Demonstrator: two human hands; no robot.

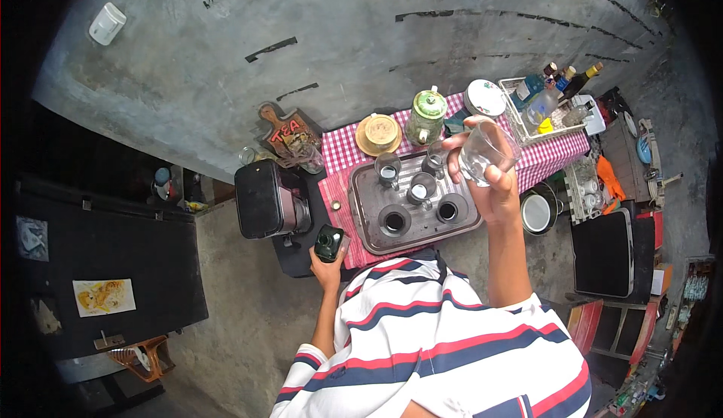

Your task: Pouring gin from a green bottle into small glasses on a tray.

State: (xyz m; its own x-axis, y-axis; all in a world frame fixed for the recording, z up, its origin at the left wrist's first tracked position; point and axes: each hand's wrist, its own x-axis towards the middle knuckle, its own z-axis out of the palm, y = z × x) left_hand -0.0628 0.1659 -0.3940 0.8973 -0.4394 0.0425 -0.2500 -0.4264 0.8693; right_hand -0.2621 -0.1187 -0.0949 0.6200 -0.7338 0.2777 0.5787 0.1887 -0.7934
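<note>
Keep both steady: left hand (327, 269) clutches green bottle (329, 242) at tray's (363, 211) eight o'clock, right hand (497, 196) pinches clear glass (482, 154) (firm, not crushing) at two.

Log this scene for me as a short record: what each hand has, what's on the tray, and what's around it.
left hand: holding a dark green bottle-like container, left of the tray
right hand: holding a clear glass, tilted
tray: brown, carrying five glass cups; the two nearest the person look dark inside
behind tray: green-lidded container, white plate
right rear: white basket with bottles
left side: black appliance
cup contents: cannot be identified
</note>
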